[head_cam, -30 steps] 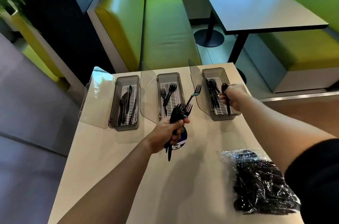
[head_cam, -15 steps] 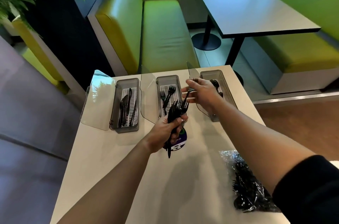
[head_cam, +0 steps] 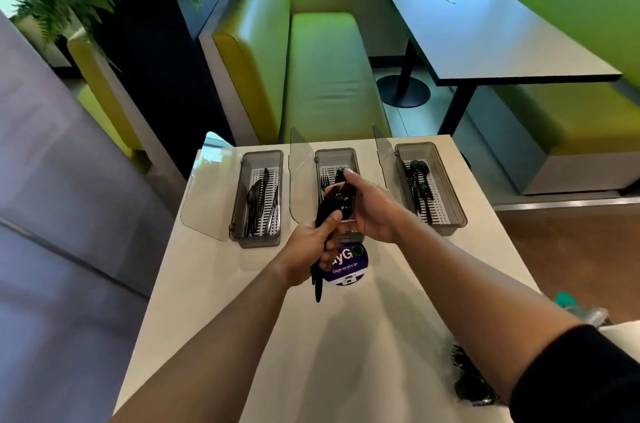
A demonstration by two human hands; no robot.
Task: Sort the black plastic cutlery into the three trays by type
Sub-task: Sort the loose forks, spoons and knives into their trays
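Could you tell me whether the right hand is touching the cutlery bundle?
Touching. The head view shows the right hand curled round the top of the cutlery bundle that the left hand grips.

A: Cutlery (head_cam: 329, 211)?
B: Black plastic, smooth, glossy.
A: Trays (head_cam: 239, 201)?
B: Smoke-tinted translucent plastic with glossy walls. Inserts (head_cam: 434, 204) are white slotted plastic, matt. Lids (head_cam: 207, 187) are clear plastic and reflective.
A: Tabletop (head_cam: 214, 277)?
B: Pale, looks like laminate; smooth, low sheen. Sticker (head_cam: 349, 263) on it is printed and glossy.
A: Bag (head_cam: 467, 384)?
B: Clear film, crinkled, shiny.
A: Bench (head_cam: 325, 76)?
B: Green upholstery, looks like vinyl; smooth, soft sheen.
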